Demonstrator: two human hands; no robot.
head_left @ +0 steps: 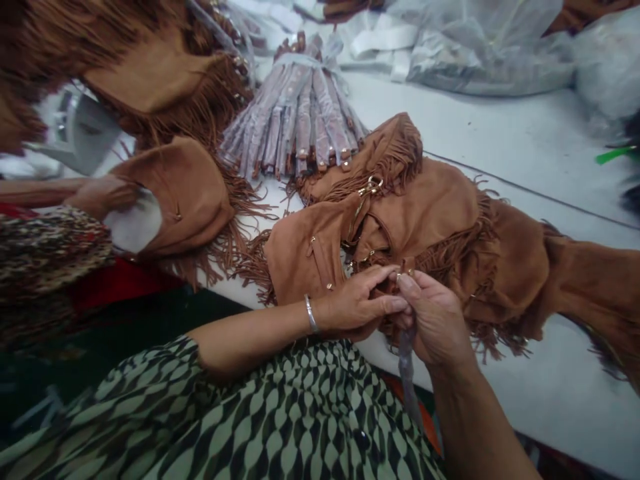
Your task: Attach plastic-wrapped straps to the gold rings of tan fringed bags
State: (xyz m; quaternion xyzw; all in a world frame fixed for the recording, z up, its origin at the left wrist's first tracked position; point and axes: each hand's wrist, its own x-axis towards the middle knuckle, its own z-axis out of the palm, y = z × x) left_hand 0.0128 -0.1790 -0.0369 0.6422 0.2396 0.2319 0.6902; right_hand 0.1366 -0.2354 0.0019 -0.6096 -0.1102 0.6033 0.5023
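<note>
Across the white table (540,153) we had brown fringed bags (515,260) spread in an overlapping row. Clear plastic packaging (490,47) lay along the far side. On our left, another person's hand (107,193) was at the opening of a brown bag (195,187), with white material showing inside. Beyond our nearest bag (295,253) fanned a tied bundle of plastic-wrapped straps (300,113). Our two hands met just above that bag's right side. With our right hand (435,317) we pinched a thin strap (407,360) near its upper end, its plastic-covered length hanging below our fingers. Our left hand (360,300) had its fingers narrowed at the same spot; we could not tell whether they gripped it. We wore a silver bracelet (311,315) on the left wrist.
</note>
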